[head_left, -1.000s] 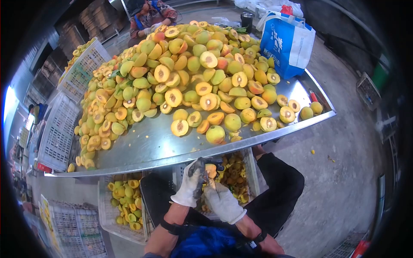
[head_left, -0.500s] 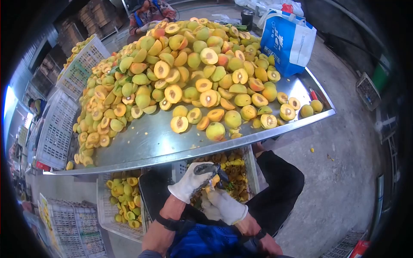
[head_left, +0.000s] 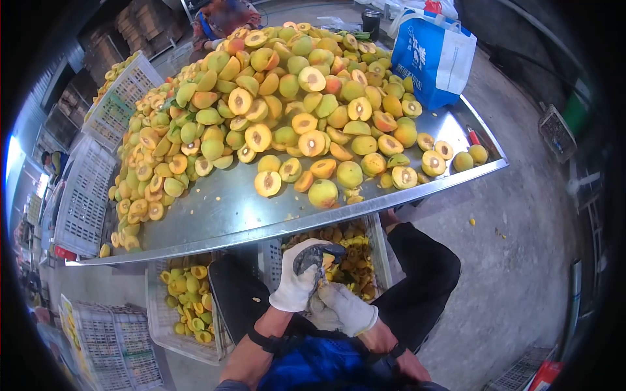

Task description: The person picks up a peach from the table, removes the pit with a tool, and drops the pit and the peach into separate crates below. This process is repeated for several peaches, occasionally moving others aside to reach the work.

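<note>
Both my hands wear whitish work gloves and meet above the crate between my legs. My left hand (head_left: 298,277), with dark stains around its thumb, is closed on a yellow-orange peach piece (head_left: 328,260). Just below and to the right, my right hand (head_left: 345,309) has its fingers curled in against the left one; whatever they grip is hidden. Under the hands, the crate (head_left: 380,251) contains dark yellow fruit scraps. A big heap of halved peaches (head_left: 261,98), many with the pit side up, lies on the metal table (head_left: 222,208) in front of me.
A blue and white bag (head_left: 433,58) and a dark cup (head_left: 371,25) stand at the table's far right. A red-handled tool (head_left: 473,135) lies near the right edge. Left of my legs, a crate (head_left: 156,313) holds hollowed peach halves. Another person (head_left: 225,19) is behind the heap.
My left hand has turned more upright and its thumb now lies across the top of the peach piece. The right hand stays close beside it. The view has shifted slightly.
</note>
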`<state>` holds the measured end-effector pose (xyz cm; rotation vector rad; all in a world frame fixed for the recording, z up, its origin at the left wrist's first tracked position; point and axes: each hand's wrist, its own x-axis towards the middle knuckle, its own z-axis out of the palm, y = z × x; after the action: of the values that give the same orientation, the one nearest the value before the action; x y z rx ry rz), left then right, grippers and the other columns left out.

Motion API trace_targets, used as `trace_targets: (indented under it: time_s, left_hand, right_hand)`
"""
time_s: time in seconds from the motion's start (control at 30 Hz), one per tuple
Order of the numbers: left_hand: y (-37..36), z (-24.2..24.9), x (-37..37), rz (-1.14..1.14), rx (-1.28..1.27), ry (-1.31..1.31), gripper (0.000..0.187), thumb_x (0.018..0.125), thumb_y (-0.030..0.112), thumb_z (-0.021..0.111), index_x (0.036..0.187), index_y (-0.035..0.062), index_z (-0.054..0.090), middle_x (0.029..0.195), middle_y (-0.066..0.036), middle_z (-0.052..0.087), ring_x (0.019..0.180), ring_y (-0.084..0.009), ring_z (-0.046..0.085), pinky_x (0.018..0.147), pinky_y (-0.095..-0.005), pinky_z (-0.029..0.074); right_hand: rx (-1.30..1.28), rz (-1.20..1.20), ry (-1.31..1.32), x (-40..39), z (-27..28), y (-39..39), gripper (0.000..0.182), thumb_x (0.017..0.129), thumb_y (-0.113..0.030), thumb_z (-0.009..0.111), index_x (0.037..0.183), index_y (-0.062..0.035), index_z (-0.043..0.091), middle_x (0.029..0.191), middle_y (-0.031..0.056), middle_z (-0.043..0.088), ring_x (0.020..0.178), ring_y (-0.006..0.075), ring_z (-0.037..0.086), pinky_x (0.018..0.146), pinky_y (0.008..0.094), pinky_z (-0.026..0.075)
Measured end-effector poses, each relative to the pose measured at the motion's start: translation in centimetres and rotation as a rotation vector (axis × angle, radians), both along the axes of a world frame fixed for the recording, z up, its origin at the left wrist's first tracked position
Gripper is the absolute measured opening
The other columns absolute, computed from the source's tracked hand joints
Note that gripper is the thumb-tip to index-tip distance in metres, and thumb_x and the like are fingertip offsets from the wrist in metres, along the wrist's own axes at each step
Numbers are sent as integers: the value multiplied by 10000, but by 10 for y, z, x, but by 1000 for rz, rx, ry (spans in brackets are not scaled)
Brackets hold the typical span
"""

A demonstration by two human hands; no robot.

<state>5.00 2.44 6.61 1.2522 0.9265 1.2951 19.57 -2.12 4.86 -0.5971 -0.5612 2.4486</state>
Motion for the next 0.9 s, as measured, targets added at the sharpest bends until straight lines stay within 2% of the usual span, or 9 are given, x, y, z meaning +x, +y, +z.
trace_targets:
  time_s: [0.23, 0.4, 0.43, 0.5, 0.53, 0.57, 0.63, 0.77, 0.9]
  left_hand:
    - [-3, -13, 6, 573, -444, -337, 460, 1010, 427, 454, 988, -4, 613, 938, -107, 654, 803, -159, 660, 635, -291, 543]
    - [-5, -6, -25, 294, -217, -361, 644, 961, 589, 428, 1197, 0, 535, 1037, -139, 653, 907, -236, 677, 821, -354, 578]
    - [-8, -1, -39, 283, -101, -254, 662, 957, 576, 451, 1238, -20, 511, 1101, -150, 636, 955, -249, 666, 851, -368, 573]
    - [-26, 7, -70, 562, -240, 54, 595, 973, 458, 511, 1306, -33, 461, 1145, -147, 618, 943, -252, 651, 817, -348, 556]
    - [-30, 32, -75, 672, -303, 284, 460, 907, 286, 659, 1252, 8, 533, 1102, -144, 628, 1048, -278, 608, 865, -380, 530]
    - [-27, 35, -115, 482, -35, 1020, 423, 776, 165, 744, 1161, 48, 617, 1112, -163, 618, 1012, -352, 594, 884, -426, 475]
    - [-31, 78, -128, 494, -42, 1527, 385, 693, 128, 766, 1064, 89, 670, 1064, -158, 627, 1011, -352, 587, 894, -430, 442]
    - [19, 90, -138, 571, 29, 1167, 404, 703, 66, 738, 1100, 72, 665, 1023, -153, 636, 925, -326, 626, 855, -392, 496]
    - [118, 47, -120, 439, 31, 1225, 594, 745, 161, 769, 1288, 82, 540, 1053, -162, 653, 922, -322, 646, 852, -365, 514]
  right_hand:
    - [207, -79, -252, -1, 15, -15, 238, 988, -237, 457, 910, -42, 569, 616, -5, 480, 479, 88, 416, 451, 241, 319]
    - [159, 59, -257, 32, -13, -6, 266, 973, -268, 489, 1010, -23, 586, 666, 62, 553, 564, 208, 508, 542, 313, 399]
    - [195, 112, -303, 38, -34, 2, 328, 967, -300, 489, 1039, 0, 602, 702, 124, 617, 637, 337, 602, 626, 392, 485]
    - [729, 80, -1241, 24, -13, 13, 408, 955, -364, 489, 1103, -3, 607, 850, 218, 664, 848, 439, 631, 781, 458, 490]
    - [379, 99, -1099, 32, -68, 8, 448, 937, -420, 495, 1106, -22, 612, 913, 244, 663, 919, 428, 630, 798, 454, 484]
    - [443, 103, -1156, 33, -56, 11, 457, 935, -428, 491, 1105, -22, 613, 913, 247, 661, 925, 431, 627, 801, 454, 483]
    - [562, 110, -1261, 37, -22, 8, 474, 930, -444, 485, 1102, -22, 615, 912, 255, 656, 935, 438, 622, 808, 454, 480]
    - [533, -42, -1160, 24, -54, 5, 393, 951, -375, 509, 983, -1, 625, 708, 102, 632, 662, 214, 603, 629, 357, 468]
    - [593, -24, -1158, 18, -43, 8, 401, 943, -379, 511, 1036, -7, 627, 777, 178, 649, 744, 317, 631, 684, 402, 481]
